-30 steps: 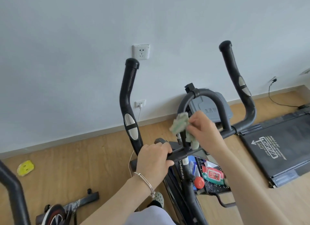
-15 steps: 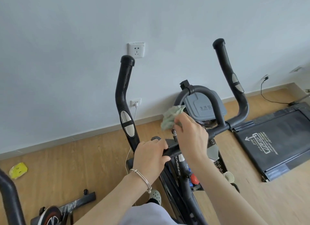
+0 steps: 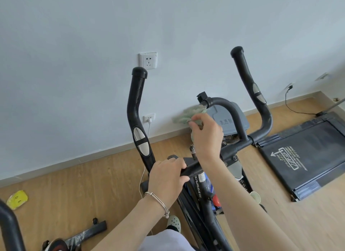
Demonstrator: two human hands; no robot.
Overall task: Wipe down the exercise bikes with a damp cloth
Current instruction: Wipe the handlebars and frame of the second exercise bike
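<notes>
Bike: a black exercise bike (image 3: 198, 190) stands on the wooden floor (image 3: 78, 177), close to the pale wall (image 3: 93, 45) at the floor's far edge.
Handlebars: two tall padded grips, the left grip (image 3: 137, 105) and the right grip (image 3: 246, 78), rise from a crossbar; each carries a silver pulse pad. A curved loop bar (image 3: 228, 108) arches between them.
Finish: the black foam and tube look matt and scuffed, with pale streaks along the left grip.
Cloth: a pale green cloth (image 3: 186, 116), crumpled and fuzzy at the edges, lies against the left end of the loop bar, just under its top.
Right hand: the right hand (image 3: 207, 136) pinches the cloth between thumb and bent fingers.
Left hand: the left hand (image 3: 168, 177) is wrapped round the crossbar beside the base of the left grip; a thin bracelet (image 3: 158, 200) sits on its wrist.
Behind the bike: a grey lidded box (image 3: 231, 122) with printed characters, by the skirting.
Wall: an upper socket (image 3: 148, 61), and a lower socket (image 3: 149, 117) with a white plug in it.
Floor, right edge: a black treadmill (image 3: 308, 153).
Floor, left edge: a yellow object (image 3: 17, 199), and part of a second bike (image 3: 8, 230) at the near corner.
</notes>
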